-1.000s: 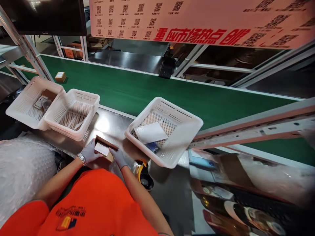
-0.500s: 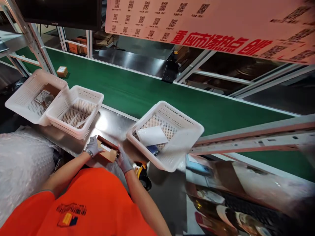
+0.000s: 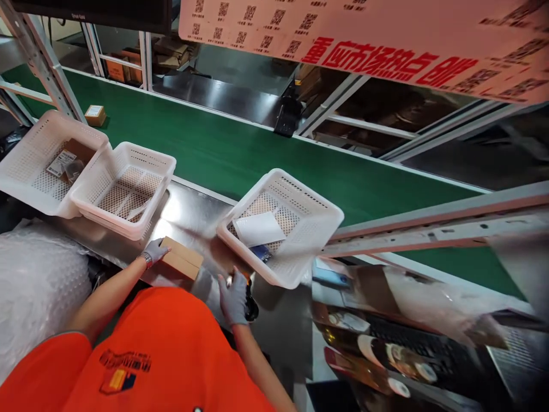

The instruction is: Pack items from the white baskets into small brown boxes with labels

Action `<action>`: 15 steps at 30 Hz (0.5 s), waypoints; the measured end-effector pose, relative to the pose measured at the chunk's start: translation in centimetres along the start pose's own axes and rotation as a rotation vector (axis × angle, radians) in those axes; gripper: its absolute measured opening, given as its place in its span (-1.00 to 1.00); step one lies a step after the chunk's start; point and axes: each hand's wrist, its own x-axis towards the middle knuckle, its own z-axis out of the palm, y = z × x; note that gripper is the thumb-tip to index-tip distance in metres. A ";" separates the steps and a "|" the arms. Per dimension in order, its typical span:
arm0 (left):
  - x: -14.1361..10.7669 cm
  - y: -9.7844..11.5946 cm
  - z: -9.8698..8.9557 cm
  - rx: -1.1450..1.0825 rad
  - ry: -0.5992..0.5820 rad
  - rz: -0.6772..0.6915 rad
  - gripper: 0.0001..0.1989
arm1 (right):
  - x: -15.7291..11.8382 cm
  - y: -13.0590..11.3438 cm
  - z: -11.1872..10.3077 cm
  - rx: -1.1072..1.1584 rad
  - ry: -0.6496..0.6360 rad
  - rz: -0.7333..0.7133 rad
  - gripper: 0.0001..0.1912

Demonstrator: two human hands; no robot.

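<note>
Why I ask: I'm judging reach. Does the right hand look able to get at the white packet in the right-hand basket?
Probably yes. The right hand is just outside the basket, whose top is open, and the white packet lies uncovered. The near wall stands between, so it must clear that.

The left hand, in a grey glove (image 3: 155, 250), holds the left end of a closed brown cardboard box (image 3: 182, 258), which sits near the front of the shiny metal surface (image 3: 193, 213). Right of the box, the grey-gloved right hand (image 3: 234, 296) is at a black-and-orange tool (image 3: 250, 304), seemingly touching it, though the fingers hide part. Beyond the box to the right, a white perforated plastic basket (image 3: 315, 229) holds a white sheet-like packet (image 3: 259, 229) and a small blue item (image 3: 261, 252). Left of the box stand stacked white baskets (image 3: 103, 191); behind it runs a green belt (image 3: 206, 146).
</note>
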 end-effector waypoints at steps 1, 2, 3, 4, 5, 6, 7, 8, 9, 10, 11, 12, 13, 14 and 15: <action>0.1 0.0 0.0 -0.017 -0.015 -0.040 -0.58 | -0.7 1.5 -1.5 -0.129 0.070 -0.021 -0.03; 0.3 0.0 0.0 -0.031 -0.031 -0.080 -0.55 | -1.4 2.8 -2.8 -0.237 0.092 -0.011 0.05; 0.4 0.0 0.1 -0.043 -0.043 -0.119 -0.52 | -2.0 3.8 -3.8 -0.325 0.064 0.019 0.12; 0.6 0.1 0.3 -0.050 -0.053 -0.143 -0.50 | -2.5 4.6 -4.4 -0.396 0.005 0.067 0.17; 0.8 0.3 0.5 -0.049 -0.061 -0.150 -0.49 | -2.9 5.0 -4.6 -0.454 -0.065 0.118 0.19; 0.9 0.6 0.9 -0.041 -0.065 -0.142 -0.49 | -3.1 5.1 -4.6 -0.497 -0.132 0.168 0.19; 1.1 1.0 1.3 -0.028 -0.067 -0.125 -0.49 | -3.3 5.1 -4.5 -0.515 -0.181 0.218 0.18; 1.2 1.3 1.7 -0.016 -0.069 -0.113 -0.50 | -3.3 4.8 -4.4 -0.511 -0.207 0.264 0.15; 1.4 1.7 2.0 -0.004 -0.071 -0.107 -0.50 | -3.3 4.5 -4.3 -0.495 -0.216 0.301 0.13; 1.5 2.0 2.3 0.009 -0.070 -0.107 -0.50 | -3.3 4.1 -4.5 -0.457 -0.220 0.324 0.11; 1.5 2.2 2.6 0.023 -0.069 -0.114 -0.50 | -3.4 3.6 -4.9 -0.387 -0.225 0.327 0.10; 1.5 2.4 2.7 0.037 -0.069 -0.119 -0.49 | -3.5 3.1 -5.5 -0.285 -0.235 0.308 0.10; 1.5 2.6 2.8 0.055 -0.073 -0.119 -0.48 | -3.6 2.5 -6.2 -0.154 -0.244 0.274 0.10; 1.4 2.7 2.8 0.078 -0.077 -0.110 -0.48 | -3.7 1.7 -6.9 0.000 -0.256 0.237 0.09; 1.3 2.7 2.8 0.102 -0.080 -0.092 -0.49 | -3.8 0.7 -7.4 0.167 -0.268 0.208 0.07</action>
